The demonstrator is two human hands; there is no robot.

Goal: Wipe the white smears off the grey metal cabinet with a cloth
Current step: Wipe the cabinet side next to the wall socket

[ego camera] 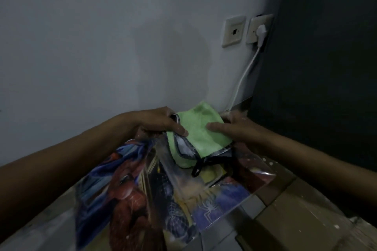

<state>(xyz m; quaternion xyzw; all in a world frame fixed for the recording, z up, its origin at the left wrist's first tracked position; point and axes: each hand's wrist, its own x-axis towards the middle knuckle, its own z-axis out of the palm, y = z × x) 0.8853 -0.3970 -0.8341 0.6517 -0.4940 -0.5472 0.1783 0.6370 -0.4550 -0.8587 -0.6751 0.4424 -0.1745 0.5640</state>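
1. No readable writing shows; the glossy bag (132,185) carries spider-web and red-masked figure prints.
2. Your left hand (161,122) pinches the soft green cloth (201,132) and the bag's rim; your right hand (234,128) grips the cloth's other edge.
3. The cloth sits at the bag's mouth.
4. The dark cabinet (318,67) stands right, beside the wall socket (259,28) and white cable (242,79).

A glossy printed bag (130,189) fills six o'clock. At one o'clock, two wall plates (233,31); a white plug (260,31) sits in the right one, its cord (242,79) dropping. Cardboard boxes (285,206) lie at four o'clock.
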